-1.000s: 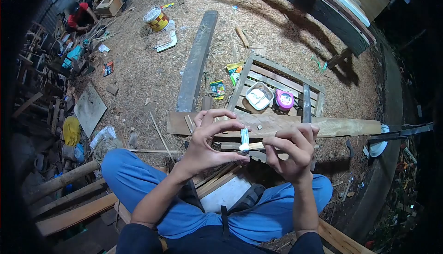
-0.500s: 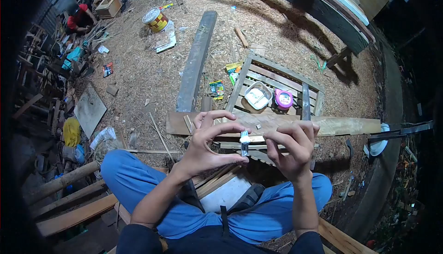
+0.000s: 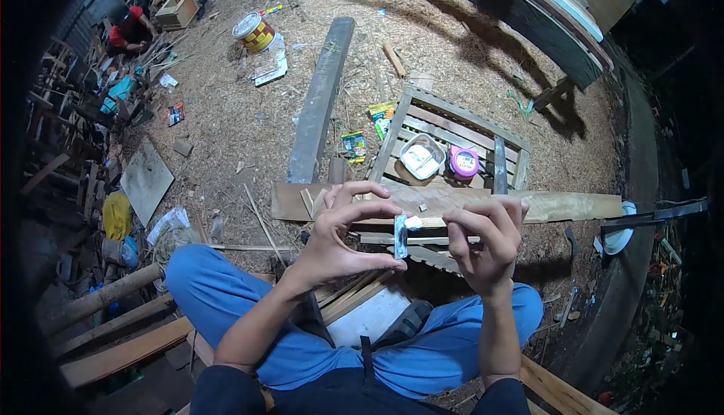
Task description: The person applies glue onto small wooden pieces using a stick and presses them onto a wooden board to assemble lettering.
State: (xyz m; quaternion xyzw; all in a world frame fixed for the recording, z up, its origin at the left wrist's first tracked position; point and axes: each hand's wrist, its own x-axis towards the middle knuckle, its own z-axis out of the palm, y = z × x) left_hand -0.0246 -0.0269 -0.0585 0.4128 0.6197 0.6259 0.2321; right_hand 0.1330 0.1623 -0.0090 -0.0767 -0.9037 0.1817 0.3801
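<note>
A: Spotting any change at the hands?

B: Yes, now just right of the far end of the small shiny piece (image 3: 400, 241) with the white tip (image 3: 412, 223) of the thin pale stick (image 3: 433, 223). Half a second ago, laid over its face; before that, down at the near end. Probably a stroke just finished, with the face uncovered.

A: Held how?

B: Pinched endwise between thumb and forefinger of the left hand (image 3: 332, 228), out in front of the body. Gripping the stick by thumb and fingertips in the right hand (image 3: 490, 248). Too small and glossy to tell how much white clings to the piece.

A: And around?

B: Note a wide plank (image 3: 562, 205) lying crosswise beyond the hands. Past that, see an open tub (image 3: 405, 153) with white contents, left of a pink tape measure (image 3: 464, 162), both on a slatted frame (image 3: 467, 116).

A: Seeing obstacles?

B: None between stick and piece; just the plank before the tub.
</note>
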